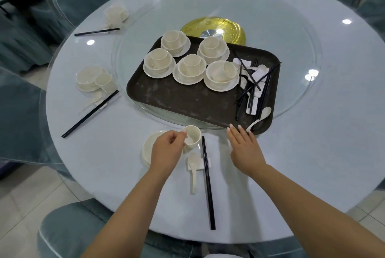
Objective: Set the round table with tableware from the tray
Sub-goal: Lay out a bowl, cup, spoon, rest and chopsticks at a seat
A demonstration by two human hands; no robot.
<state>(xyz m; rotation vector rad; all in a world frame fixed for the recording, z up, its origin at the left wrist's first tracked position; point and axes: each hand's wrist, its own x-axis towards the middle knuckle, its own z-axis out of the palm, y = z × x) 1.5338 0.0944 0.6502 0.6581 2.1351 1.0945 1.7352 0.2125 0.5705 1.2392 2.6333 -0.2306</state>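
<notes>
Pinching a cup [192, 137] with left hand [166, 151] fingers, right hand [245, 149] fingers straight beside tray [177, 99]

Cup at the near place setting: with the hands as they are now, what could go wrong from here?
1. The left hand pinches only the cup rim; it looks tilted and could tip onto the plate.
2. The chopsticks and spoon lie close beside the cup, so a nudge could knock them off the rest.
3. The right hand fingertips meet the tray corner, which overhangs the glass turntable; pressing there might shift it.
</notes>
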